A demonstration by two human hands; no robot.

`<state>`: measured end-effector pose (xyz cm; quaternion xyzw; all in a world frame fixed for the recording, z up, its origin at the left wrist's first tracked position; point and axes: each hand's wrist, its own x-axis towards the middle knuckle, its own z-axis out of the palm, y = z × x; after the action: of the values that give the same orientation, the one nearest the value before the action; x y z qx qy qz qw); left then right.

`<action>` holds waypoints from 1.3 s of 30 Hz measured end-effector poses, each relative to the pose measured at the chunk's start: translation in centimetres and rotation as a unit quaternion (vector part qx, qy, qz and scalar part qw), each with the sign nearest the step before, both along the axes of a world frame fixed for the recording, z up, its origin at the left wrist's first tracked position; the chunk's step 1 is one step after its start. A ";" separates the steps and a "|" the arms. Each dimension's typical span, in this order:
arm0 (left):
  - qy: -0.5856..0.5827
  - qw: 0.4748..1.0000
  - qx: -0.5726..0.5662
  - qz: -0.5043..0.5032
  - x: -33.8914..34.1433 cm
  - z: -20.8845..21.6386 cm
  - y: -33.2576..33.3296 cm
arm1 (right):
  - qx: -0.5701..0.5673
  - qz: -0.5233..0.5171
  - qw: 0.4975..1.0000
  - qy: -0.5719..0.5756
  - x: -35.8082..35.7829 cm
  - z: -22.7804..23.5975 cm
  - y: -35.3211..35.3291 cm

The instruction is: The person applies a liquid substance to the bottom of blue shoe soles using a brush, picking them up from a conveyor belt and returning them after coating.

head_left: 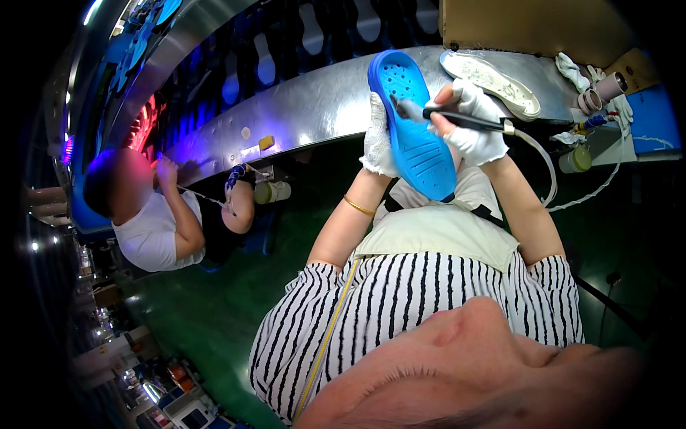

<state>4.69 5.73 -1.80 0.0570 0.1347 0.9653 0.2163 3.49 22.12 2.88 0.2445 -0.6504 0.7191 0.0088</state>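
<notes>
My left hand [378,140], in a white glove, is closed round the left edge of a bright blue shoe sole [421,154]. The sole is tilted above my lap, its perforated, grooved face toward me. In my gloved right hand [469,123] is a brush [457,116] with a black handle, pinched between bare fingertips. Its grey bristles are at the sole's upper part, though whether they touch is hard to tell. From the handle's rear end a pale hose [549,161] curves down to the right.
A metal bench [314,107] runs across the front, with a white sole [493,80] and a cardboard box [536,28] on it. Tape rolls [607,87] and gloves lie at its right end. A seated co-worker [161,222] is at the left. Dark racks stand behind the bench.
</notes>
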 end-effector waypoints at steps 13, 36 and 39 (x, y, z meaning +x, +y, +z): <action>-0.032 0.980 -0.137 0.139 -2.2 -0.1 -1.0 | 0.103 -0.048 0.984 0.138 1.2 -1.9 -0.8; 0.042 0.986 -0.097 0.131 -2.5 1.7 -1.6 | 0.002 0.093 0.995 -0.035 2.5 0.1 -0.4; 0.081 0.992 0.035 0.088 -3.0 2.0 -1.4 | -0.039 0.034 0.994 -0.096 1.4 -0.8 0.2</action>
<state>1.74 4.35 0.15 0.1303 0.1219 0.9770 0.1171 4.93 22.32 2.10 0.1958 -0.6113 0.7637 -0.0688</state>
